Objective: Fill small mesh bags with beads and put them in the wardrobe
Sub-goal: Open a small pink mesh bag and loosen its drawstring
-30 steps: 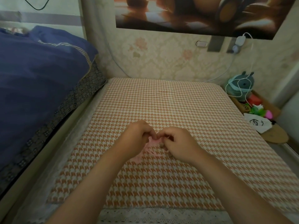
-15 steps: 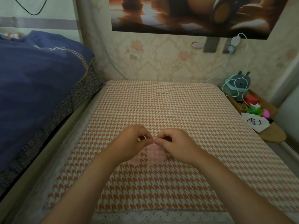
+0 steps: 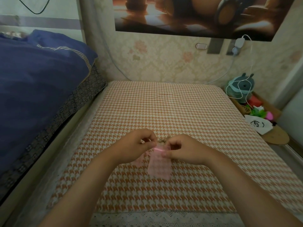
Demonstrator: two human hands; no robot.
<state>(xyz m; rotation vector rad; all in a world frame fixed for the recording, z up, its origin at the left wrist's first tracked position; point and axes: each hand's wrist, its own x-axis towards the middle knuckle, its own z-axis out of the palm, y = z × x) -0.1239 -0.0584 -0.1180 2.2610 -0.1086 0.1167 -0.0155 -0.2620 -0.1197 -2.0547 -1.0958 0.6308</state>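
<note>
A small pink mesh bag (image 3: 159, 166) lies on the orange houndstooth cloth (image 3: 188, 115) in the middle of the head view. My left hand (image 3: 136, 146) pinches the left end of the bag's top edge, and my right hand (image 3: 183, 149) pinches the right end, so the mouth is stretched between them. A few brownish beads (image 3: 162, 141) lie on the cloth just beyond the bag, between my fingertips. A second pink mesh bag (image 3: 140, 160) shows partly under my left hand. The inside of the held bag is not visible.
A bed with a dark blue duvet (image 3: 37, 89) runs along the left. On the right, a wooden shelf holds a teal plush (image 3: 241, 87), a white cable, small colourful items and a white pouch (image 3: 257, 124). A papered wall stands behind.
My hands have moved slightly apart, stretching the bag's mouth. More of the pink bag now shows below my fingers, and the beads behind it have come into view.
</note>
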